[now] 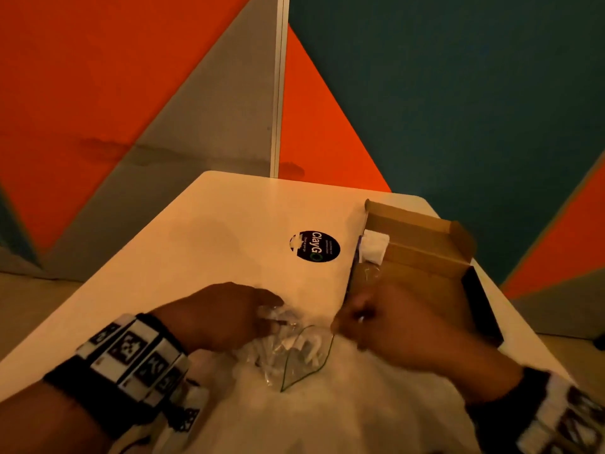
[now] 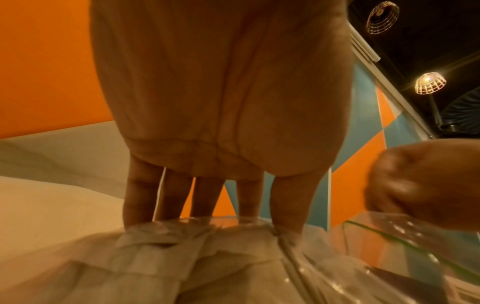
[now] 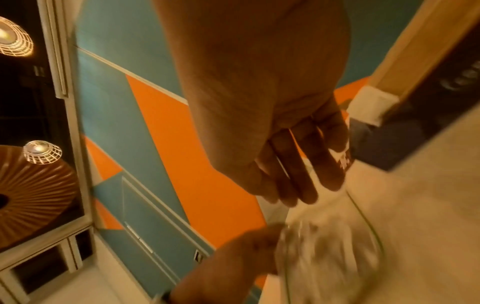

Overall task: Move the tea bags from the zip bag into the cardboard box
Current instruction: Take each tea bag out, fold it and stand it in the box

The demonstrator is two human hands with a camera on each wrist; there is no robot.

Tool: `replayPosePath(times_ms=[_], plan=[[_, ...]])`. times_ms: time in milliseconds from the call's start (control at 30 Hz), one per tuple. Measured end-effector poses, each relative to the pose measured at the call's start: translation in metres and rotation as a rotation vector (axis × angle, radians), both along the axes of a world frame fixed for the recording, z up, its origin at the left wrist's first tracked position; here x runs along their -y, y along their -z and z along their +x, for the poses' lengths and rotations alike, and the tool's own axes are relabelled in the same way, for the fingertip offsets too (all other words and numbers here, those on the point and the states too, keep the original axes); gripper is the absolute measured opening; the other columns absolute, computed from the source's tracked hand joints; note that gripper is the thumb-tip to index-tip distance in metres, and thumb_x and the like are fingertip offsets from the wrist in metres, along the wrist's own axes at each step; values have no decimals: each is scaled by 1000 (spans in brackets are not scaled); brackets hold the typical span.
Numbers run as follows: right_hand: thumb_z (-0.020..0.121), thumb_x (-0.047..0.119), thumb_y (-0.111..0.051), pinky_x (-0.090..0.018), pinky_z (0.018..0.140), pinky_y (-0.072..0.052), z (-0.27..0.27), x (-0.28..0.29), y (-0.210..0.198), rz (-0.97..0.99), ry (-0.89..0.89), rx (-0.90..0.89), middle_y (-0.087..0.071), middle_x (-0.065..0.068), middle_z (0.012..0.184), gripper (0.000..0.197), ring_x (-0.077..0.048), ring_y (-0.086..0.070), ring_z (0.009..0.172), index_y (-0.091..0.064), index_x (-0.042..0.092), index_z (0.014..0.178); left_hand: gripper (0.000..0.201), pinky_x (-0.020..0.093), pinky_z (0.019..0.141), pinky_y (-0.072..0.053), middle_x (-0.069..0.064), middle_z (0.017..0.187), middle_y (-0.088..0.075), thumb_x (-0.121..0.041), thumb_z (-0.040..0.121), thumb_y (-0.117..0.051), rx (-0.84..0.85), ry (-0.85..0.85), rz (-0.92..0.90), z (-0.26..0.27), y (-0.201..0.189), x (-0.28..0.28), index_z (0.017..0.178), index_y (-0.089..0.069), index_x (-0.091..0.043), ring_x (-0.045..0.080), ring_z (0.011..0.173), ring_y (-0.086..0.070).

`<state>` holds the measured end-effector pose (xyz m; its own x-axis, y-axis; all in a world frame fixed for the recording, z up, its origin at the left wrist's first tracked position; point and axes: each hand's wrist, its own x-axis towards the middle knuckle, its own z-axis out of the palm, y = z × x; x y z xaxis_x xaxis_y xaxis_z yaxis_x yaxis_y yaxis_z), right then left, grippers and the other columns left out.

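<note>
A clear zip bag (image 1: pixel 294 358) with a green seal line lies on the white table (image 1: pixel 229 224) near the front edge, with several white tea bags (image 2: pixel 182 257) inside. My left hand (image 1: pixel 268 309) grips the bag's far left end, fingers (image 2: pixel 145 195) and thumb pressed down into the plastic. My right hand (image 1: pixel 357 322) hovers at the bag's open mouth (image 3: pixel 330 257), blurred, its fingers (image 3: pixel 306 174) loosely extended and holding nothing I can see. The open cardboard box (image 1: pixel 422 253) stands at the right rear, with a white tea bag (image 1: pixel 375 245) in its left end.
A round black sticker (image 1: pixel 314 246) is stuck on the table in the middle. A dark flat object (image 1: pixel 481 309) lies along the box's right side by the table edge. Orange, grey and teal wall panels (image 1: pixel 131 93) stand right behind the table.
</note>
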<state>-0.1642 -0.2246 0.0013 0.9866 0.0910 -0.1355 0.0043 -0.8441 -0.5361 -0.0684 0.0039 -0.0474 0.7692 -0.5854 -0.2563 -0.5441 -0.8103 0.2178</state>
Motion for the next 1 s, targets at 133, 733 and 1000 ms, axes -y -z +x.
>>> replayPosePath(times_ms=[133, 733, 1000], plan=[[93, 41, -56, -27, 90, -54, -28, -24, 33, -182, -26, -21, -70, 12, 119, 29, -9, -65, 103, -68, 39, 119, 54, 22, 109, -29, -13, 155, -38, -56, 98, -43, 10, -4, 16, -7, -4, 3, 149, -36, -39, 12, 139, -41], [88, 18, -60, -29, 86, -56, 1, -25, 87, -27, 22, 217, -73, 14, 110, 32, -12, -68, 98, -75, 45, 94, 49, 26, 109, -31, -10, 148, -49, -55, 96, -48, 9, -81, -59, -12, 4, 3, 141, -47, -35, 14, 134, -46], [90, 39, -65, -30, 80, -51, 4, -23, 87, -69, -44, 293, -56, 13, 100, 16, -10, -56, 95, -74, 38, 103, 52, 30, 113, -33, -8, 151, -46, -56, 96, -48, 13, -91, -47, -11, 6, 4, 144, -45, -35, 16, 137, -44]])
